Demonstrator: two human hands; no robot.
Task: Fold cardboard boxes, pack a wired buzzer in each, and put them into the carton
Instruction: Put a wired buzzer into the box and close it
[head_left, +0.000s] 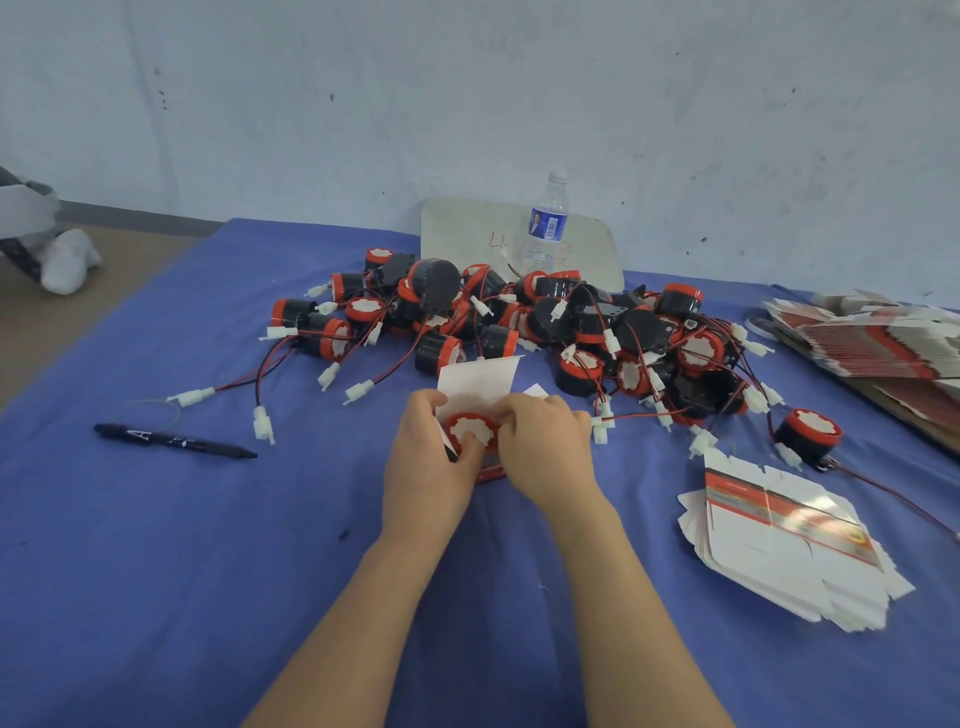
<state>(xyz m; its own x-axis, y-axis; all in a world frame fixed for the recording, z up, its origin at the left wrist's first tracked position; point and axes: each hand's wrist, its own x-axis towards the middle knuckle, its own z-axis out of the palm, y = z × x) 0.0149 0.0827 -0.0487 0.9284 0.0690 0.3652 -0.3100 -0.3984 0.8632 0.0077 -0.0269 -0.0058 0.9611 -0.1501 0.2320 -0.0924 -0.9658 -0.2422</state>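
Note:
A small cardboard box (475, 382) stands open in the middle of the blue table, its white lid flap raised. A red-and-white buzzer (471, 428) sits in its mouth. My left hand (427, 462) grips the box's left side. My right hand (545, 447) holds the right side, with fingers on the buzzer. Behind them lies a heap of black-and-red wired buzzers (530, 325) with white plugs. A stack of flat unfolded boxes (779, 540) lies to the right. No carton is in view.
A black marker pen (174, 441) lies at the left. A water bottle (545, 223) stands at the back before a white board (467, 228). More flat boxes (872, 338) are piled at the far right. One lone buzzer (808, 434) sits near the stack.

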